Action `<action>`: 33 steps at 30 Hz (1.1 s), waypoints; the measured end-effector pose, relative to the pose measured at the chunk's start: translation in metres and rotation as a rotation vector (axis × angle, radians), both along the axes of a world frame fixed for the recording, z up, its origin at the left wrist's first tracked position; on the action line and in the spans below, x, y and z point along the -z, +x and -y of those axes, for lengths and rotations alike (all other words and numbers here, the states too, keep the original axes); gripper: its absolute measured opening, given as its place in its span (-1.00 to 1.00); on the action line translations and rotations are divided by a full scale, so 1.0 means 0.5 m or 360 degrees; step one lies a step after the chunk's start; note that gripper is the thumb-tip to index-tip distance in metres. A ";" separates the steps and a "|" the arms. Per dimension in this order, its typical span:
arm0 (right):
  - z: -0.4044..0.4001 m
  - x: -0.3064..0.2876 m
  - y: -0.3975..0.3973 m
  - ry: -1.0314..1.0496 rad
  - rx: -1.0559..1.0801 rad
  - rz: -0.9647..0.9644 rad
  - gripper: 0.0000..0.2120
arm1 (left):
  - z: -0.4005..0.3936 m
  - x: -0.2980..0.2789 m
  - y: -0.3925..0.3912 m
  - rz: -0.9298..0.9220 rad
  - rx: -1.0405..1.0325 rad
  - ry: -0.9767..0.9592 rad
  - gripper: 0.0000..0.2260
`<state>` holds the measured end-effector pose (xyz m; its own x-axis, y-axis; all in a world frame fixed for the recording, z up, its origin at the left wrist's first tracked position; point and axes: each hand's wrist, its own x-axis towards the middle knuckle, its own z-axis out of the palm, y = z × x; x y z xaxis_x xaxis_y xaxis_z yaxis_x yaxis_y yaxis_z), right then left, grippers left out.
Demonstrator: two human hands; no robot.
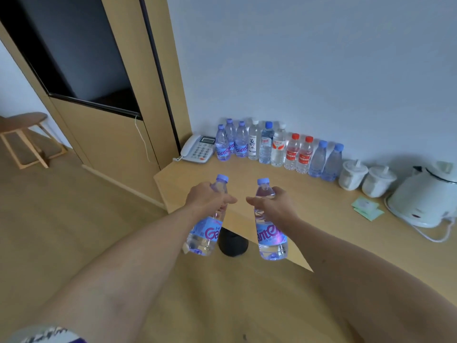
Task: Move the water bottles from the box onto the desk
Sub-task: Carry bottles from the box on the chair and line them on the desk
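My left hand [206,198] grips the neck of a clear water bottle [206,233] with a blue cap and a blue-pink label. My right hand [270,205] holds a matching water bottle [270,237] the same way. Both bottles hang upright in the air over the near left corner of the light wooden desk [247,174]. A row of several water bottles [277,148] with blue, white and red caps stands along the desk's back edge against the wall. The box is not in view.
A white telephone [199,148] sits at the desk's back left corner. Two white lidded cups [366,178], a white kettle [425,196] with its cord and green packets [367,208] lie to the right. A dark round bin [232,242] stands under the desk. A wooden stool [27,137] stands far left.
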<state>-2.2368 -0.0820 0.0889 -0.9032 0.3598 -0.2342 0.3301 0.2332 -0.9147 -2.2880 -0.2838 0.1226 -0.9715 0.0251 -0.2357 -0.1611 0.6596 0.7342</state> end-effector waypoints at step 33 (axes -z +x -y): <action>-0.107 0.102 -0.759 0.0177 0.0177 0.0203 -0.76 | -0.205 0.097 -0.903 -0.0014 0.1229 -0.0100 -0.79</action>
